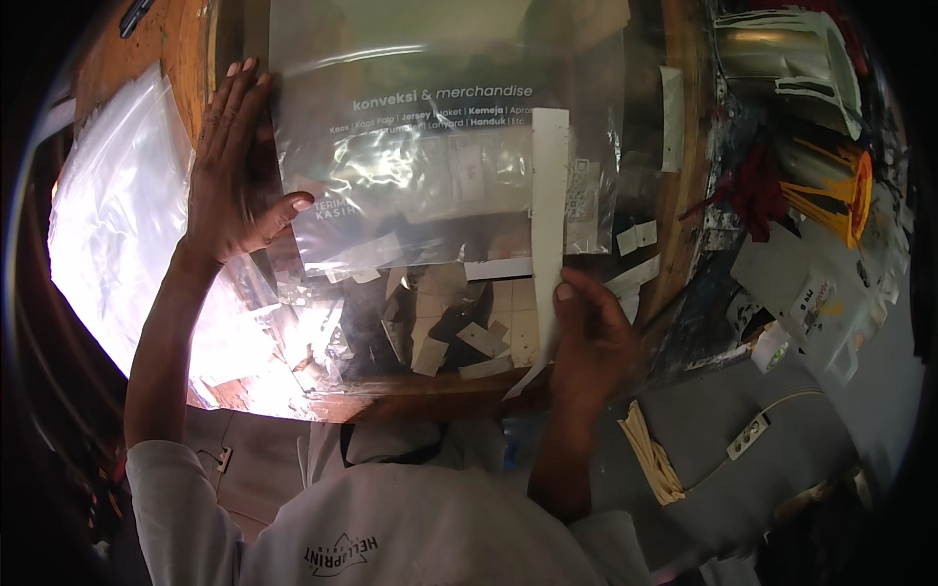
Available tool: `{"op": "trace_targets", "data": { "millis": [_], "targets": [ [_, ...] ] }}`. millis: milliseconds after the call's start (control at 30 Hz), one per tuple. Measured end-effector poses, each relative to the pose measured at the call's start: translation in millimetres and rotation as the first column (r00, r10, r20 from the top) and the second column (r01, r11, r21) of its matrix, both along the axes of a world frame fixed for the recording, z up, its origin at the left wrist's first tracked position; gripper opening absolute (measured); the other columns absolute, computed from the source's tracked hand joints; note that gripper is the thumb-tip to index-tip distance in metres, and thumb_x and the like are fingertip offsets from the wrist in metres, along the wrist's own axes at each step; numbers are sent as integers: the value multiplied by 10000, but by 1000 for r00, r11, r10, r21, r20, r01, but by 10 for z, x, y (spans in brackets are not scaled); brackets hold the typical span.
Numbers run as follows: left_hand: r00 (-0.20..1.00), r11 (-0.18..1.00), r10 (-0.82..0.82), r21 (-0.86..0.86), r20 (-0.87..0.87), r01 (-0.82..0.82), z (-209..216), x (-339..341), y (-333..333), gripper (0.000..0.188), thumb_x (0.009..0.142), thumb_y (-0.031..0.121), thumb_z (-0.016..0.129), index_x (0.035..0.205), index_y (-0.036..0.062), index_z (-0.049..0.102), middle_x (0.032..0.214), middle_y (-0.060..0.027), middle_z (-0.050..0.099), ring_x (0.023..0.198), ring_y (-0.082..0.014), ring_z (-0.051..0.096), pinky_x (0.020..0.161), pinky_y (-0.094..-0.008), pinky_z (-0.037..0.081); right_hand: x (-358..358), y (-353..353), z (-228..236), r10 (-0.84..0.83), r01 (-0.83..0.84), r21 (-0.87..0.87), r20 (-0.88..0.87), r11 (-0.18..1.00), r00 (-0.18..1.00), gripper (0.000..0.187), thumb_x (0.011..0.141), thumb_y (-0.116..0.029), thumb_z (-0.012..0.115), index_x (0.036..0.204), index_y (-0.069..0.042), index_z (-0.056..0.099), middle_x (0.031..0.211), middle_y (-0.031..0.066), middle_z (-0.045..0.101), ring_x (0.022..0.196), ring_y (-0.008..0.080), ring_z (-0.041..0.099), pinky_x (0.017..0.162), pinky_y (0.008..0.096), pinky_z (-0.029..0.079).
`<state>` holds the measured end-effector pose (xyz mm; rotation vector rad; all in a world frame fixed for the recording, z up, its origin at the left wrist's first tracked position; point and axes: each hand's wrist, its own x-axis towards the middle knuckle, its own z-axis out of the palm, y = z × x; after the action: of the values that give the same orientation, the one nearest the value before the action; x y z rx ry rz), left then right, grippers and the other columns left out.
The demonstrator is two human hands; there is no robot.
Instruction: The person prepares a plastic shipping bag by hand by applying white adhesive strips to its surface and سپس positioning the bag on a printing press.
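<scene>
A clear plastic bag (410, 161) with white print lies on a glass-topped table with a wooden frame. My left hand (233, 166) rests open along the bag's left side, fingers stretched away from me and thumb out over its edge. A long white strip (549, 195) runs lengthwise over the right part of the bag and down past its near edge, where its lower end curls. My right hand (594, 337) is closed at the strip's right side, the thumb pressed on its edge and the other fingers bent. The fingertips under the strip are hidden.
Glossy clear plastic bags (122, 205) lie at the left in bright glare. White scraps (486, 339) are scattered near the wooden table edge (420, 398). Paint-smeared containers (787, 59) and a dark red cloth (752, 195) sit at the right. A power strip (750, 437) lies on the floor.
</scene>
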<state>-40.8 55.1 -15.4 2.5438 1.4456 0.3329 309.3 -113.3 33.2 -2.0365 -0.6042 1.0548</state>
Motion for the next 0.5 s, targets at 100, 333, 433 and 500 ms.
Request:
{"op": "trace_targets", "data": {
  "millis": [100, 333, 433, 500],
  "targets": [
    [1000, 1000, 2, 2, -21, -2, -8, -11, 0, 1193, 790, 863, 618, 1575, -6, 393, 1648, -238, 358, 1563, -414, 269, 1268, -552, 230, 6, -12, 2, 15, -15, -7, -12, 1000, 1000, 185, 943, -61, 767, 1121, -12, 779, 1037, 46, 767, 957, 105, 678, 875, 275, 539],
    [993, 996, 33, -77, -111, -42, 117, 88, 3, 1310, 754, 935, 561, 1544, -94, 381, 1628, -282, 356, 1572, -415, 238, 1274, -542, 206, 51, 2, 21, 73, -74, -13, -44, 997, 996, 173, 952, -42, 741, 1116, -7, 780, 1012, 44, 768, 947, 105, 677, 855, 270, 538],
    [997, 995, 43, -83, -61, -48, 82, 61, -6, 1306, 741, 924, 599, 1553, -76, 383, 1634, -266, 358, 1578, -399, 233, 1276, -538, 204, 75, -1, 12, 49, -54, -44, -99, 998, 994, 174, 953, -45, 741, 1118, -3, 778, 1004, 44, 767, 936, 100, 676, 844, 265, 538],
    [997, 995, 49, -83, -55, -54, 85, 67, -10, 1302, 742, 919, 608, 1555, -73, 383, 1631, -268, 362, 1578, -397, 231, 1275, -539, 205, 70, 24, 38, 51, -56, -48, -104, 997, 993, 173, 953, -43, 741, 1117, -3, 779, 997, 43, 766, 929, 96, 675, 835, 262, 538]
  ]
}}
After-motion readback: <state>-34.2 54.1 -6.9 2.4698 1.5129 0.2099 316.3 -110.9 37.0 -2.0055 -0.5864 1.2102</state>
